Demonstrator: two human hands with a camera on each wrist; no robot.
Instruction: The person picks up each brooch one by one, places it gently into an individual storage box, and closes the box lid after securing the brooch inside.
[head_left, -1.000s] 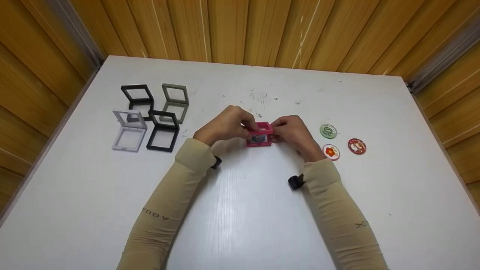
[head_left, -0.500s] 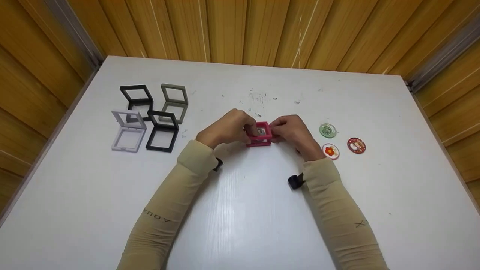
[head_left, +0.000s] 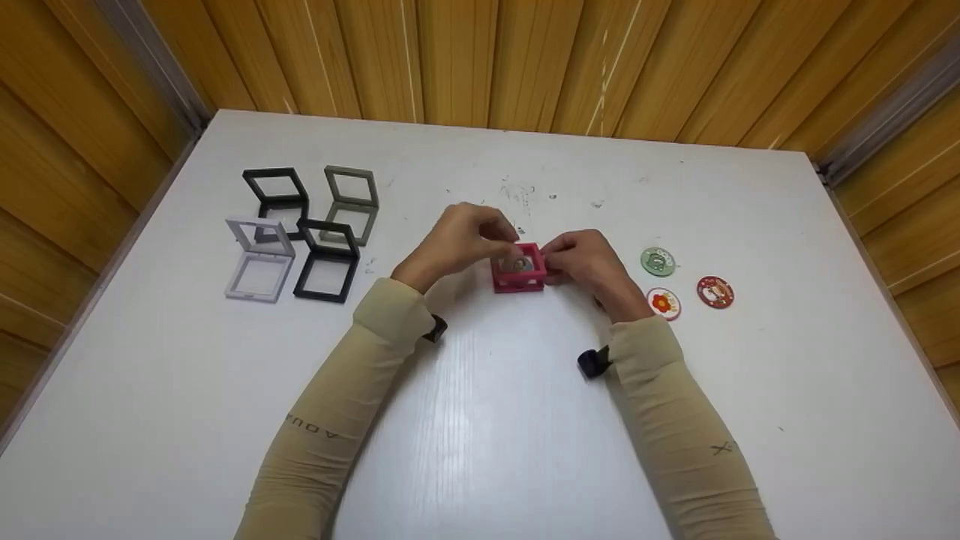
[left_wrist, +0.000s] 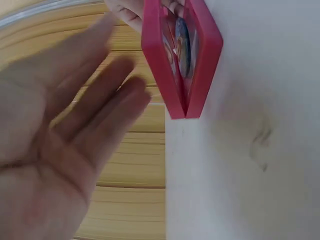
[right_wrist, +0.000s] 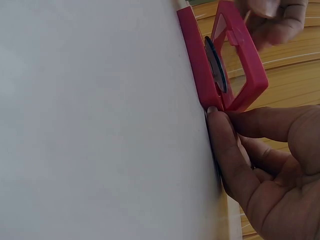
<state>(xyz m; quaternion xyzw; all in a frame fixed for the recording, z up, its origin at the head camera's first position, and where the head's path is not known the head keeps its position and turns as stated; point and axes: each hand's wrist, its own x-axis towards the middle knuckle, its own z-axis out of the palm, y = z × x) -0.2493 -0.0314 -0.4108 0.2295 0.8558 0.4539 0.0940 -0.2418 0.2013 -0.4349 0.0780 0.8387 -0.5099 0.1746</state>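
A small pink hinged display frame (head_left: 531, 277) stands partly folded on the white table, its two halves meeting at a narrow angle. Between their clear films sits a round badge (right_wrist: 216, 65), seen nearly edge-on in both wrist views. My left hand (head_left: 459, 238) hovers over the frame's left side with loosely extended fingers; in the left wrist view a gap shows between those fingers (left_wrist: 112, 112) and the frame. At the frame's right side, my right hand (head_left: 589, 261) pinches its edge near the hinge between thumb and fingers.
On the left stand several opened frames: a white one (head_left: 257, 279), a green one (head_left: 350, 206), and black ones, one in front (head_left: 326, 262) and one behind (head_left: 276, 201). Right of my right hand lie a green badge (head_left: 658, 261), a flower badge (head_left: 664, 303) and a red badge (head_left: 715, 292).
The frame's upper half has swung down toward its base over the badge. My left hand has let go of it and lifted slightly. My right hand stays at the frame's right side.
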